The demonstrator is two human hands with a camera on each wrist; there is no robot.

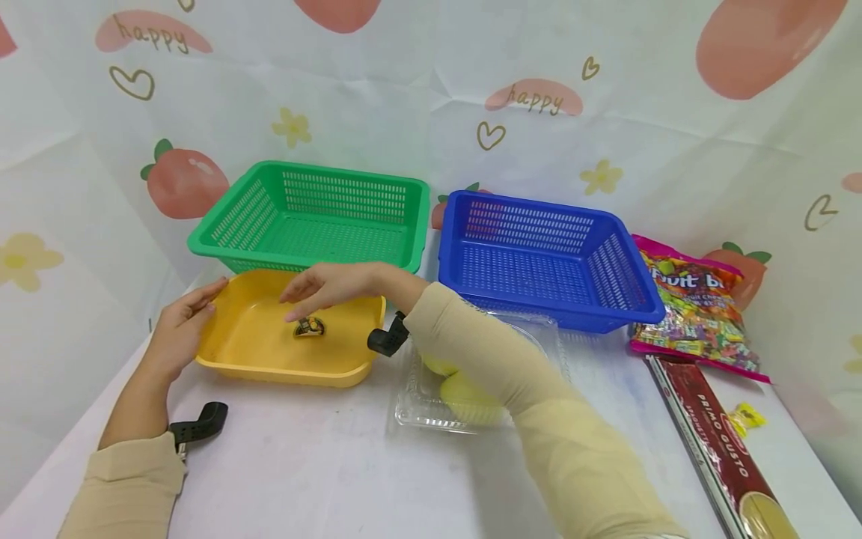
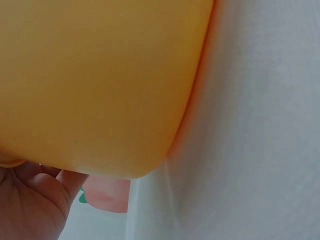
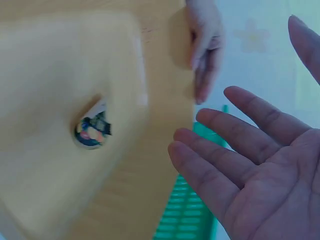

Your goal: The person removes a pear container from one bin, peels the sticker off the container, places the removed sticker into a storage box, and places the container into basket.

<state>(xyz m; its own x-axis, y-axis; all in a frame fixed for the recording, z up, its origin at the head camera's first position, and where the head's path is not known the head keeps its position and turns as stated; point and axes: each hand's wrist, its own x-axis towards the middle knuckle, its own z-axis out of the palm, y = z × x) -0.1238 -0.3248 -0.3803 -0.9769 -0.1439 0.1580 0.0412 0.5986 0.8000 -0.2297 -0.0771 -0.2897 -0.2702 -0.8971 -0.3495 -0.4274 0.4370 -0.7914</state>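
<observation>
A yellow plastic basin (image 1: 256, 352) stands on the table in the head view's left half. My left hand (image 1: 176, 329) holds its left rim; the left wrist view shows the basin's outer wall (image 2: 100, 90) beside part of that hand (image 2: 37, 200). Over the basin hovers my right hand (image 1: 330, 288), holding nothing. In the right wrist view the right hand's fingers (image 3: 215, 170) are spread and fairly straight. Inside the basin lies a small dark item with a colourful printed face (image 1: 310, 327), below the right fingertips and apart from them; its kind is unclear.
Behind stand a green basket (image 1: 316, 236) and a blue basket (image 1: 525, 266). A clear plastic box (image 1: 431, 419) with yellow-green things sits partly under my right forearm. Further right are a candy bag (image 1: 697, 311), a red spaghetti pack (image 1: 717, 442) and a small yellow-wrapped candy (image 1: 746, 418).
</observation>
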